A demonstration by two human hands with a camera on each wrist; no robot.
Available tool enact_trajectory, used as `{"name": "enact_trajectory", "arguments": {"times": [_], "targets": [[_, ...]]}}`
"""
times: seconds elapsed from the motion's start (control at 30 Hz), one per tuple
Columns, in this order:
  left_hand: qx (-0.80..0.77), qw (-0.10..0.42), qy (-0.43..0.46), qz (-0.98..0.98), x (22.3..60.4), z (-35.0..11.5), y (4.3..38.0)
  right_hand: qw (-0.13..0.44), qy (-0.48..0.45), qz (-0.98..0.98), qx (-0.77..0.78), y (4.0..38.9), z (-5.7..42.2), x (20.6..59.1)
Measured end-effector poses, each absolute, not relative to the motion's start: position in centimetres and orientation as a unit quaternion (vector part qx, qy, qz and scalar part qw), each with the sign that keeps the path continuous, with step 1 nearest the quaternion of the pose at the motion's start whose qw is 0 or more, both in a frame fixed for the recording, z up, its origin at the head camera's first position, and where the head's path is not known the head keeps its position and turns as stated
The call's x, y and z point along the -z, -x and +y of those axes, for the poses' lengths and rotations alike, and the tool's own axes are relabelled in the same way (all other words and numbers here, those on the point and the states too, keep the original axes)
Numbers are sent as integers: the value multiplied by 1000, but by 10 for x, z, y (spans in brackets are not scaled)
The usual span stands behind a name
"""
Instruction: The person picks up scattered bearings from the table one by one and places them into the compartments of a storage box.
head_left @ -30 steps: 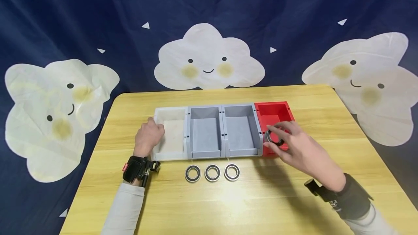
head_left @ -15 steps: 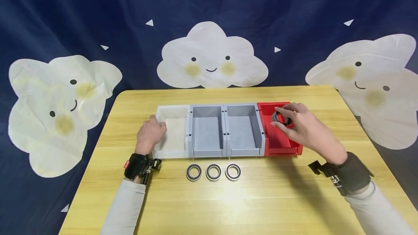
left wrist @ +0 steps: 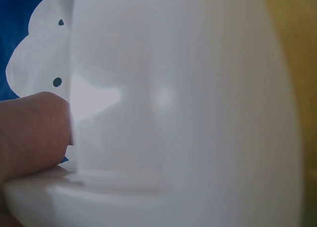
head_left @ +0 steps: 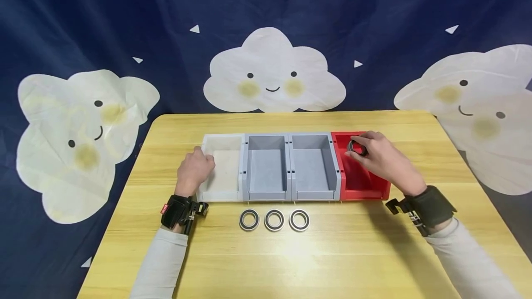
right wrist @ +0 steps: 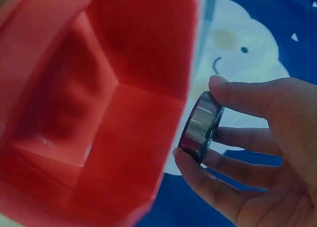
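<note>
My right hand pinches a ball bearing over the back part of the red bin. In the right wrist view the bearing's shiny metal side shows between thumb and fingertips, just outside the red wall in that view. At the left end of the row, my left hand grips the left wall of the white bin, fingers curled over its rim. A finger lies against the white plastic in the left wrist view. Three more bearings, the middle one among them, lie flat in front of the bins.
Two grey bins stand side by side between the white and red ones. All rest on a wooden table. Behind its far edge hangs a dark blue curtain with smiling clouds.
My right hand has carried the bearing from the front of the red bin back over its rear part and lowered it slightly. My left hand keeps its place on the white bin.
</note>
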State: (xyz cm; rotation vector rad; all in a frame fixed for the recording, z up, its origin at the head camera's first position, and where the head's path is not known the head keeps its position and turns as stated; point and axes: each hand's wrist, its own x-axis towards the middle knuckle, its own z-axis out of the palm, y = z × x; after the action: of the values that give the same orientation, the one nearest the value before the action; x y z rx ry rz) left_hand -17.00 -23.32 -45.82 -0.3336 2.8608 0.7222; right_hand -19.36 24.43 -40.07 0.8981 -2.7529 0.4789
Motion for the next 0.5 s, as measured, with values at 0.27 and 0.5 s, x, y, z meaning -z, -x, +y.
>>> {"name": "enact_trajectory", "arguments": {"times": [0.27, 0.5], "targets": [[-242, 83, 114, 960, 460, -234, 171, 67, -291, -940, -168, 208, 244, 428], [-236, 73, 113, 962, 461, -233, 172, 21, -265, -950, -162, 213, 244, 446]]}}
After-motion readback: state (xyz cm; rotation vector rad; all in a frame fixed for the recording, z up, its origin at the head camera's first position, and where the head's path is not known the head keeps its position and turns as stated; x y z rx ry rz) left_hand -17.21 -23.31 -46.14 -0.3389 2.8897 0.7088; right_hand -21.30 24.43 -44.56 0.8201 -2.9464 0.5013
